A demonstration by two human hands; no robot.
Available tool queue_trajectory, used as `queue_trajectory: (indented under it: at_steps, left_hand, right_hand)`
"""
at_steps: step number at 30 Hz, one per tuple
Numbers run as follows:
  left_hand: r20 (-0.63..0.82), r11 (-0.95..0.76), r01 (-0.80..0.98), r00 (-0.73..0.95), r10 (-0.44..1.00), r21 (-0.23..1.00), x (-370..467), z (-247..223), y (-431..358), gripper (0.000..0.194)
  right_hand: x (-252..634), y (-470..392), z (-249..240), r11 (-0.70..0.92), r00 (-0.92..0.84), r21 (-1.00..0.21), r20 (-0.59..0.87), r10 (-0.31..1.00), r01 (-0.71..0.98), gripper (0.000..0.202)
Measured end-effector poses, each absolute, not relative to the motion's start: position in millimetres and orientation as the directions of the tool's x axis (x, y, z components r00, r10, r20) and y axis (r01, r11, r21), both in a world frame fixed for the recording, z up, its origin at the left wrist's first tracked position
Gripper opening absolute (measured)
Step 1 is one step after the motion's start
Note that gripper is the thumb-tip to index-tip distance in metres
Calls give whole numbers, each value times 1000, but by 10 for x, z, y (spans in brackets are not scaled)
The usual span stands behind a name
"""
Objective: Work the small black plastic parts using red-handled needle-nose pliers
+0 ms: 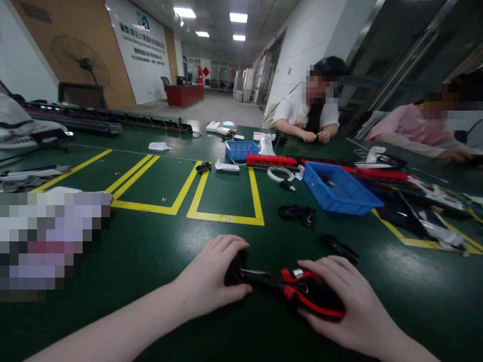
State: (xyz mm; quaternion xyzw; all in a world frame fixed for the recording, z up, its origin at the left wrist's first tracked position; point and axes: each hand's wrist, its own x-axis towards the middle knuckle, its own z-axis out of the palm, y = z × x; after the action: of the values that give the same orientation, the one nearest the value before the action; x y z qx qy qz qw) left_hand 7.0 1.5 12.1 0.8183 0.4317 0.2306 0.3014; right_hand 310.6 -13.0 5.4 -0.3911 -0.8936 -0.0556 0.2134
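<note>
With my right hand (347, 296) I hold long-nose pliers (296, 289) that have red and black handles. Their jaws point left and reach a small black part (234, 270) in my left hand (211, 274). The fingers and thumb of that hand are closed around the black part, so much of it is hidden. Whether the jaws grip it or only touch it I cannot tell. Beyond the pliers, bundles of black cable (297, 214) lie on the green table, and another black bundle (339, 247) rests just past my right hand.
A blue bin (339, 198) stands at the right, and a smaller blue bin (241, 151) farther back. Red strips (271, 160) lie between them. Yellow tape (226, 218) marks rectangles on the table (158, 251). Across it sit a person in white (332, 110) and one in pink (407, 125).
</note>
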Motion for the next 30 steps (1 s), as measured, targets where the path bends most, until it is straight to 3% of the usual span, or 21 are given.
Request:
queue_trajectory:
  at_steps: [6, 12, 23, 30]
  left_hand:
    - [116, -450, 566, 528, 841, 691, 67, 114, 4, 58]
    - [115, -471, 560, 554, 825, 681, 55, 113, 4, 56]
    - [98, -443, 509, 568, 817, 739, 28, 145, 2, 64]
    - [203, -534, 500, 571, 795, 682, 43, 100, 21, 60]
  right_hand:
    - [3124, -135, 22, 705, -611, -68, 445, 655, 706, 62]
    - [3064, -198, 10, 670, -543, -162, 464, 699, 724, 53]
    - [3079, -225, 27, 693, -567, -109, 493, 660, 713, 53]
    - [3090, -190, 13, 686, -551, -165, 478, 684, 709, 50]
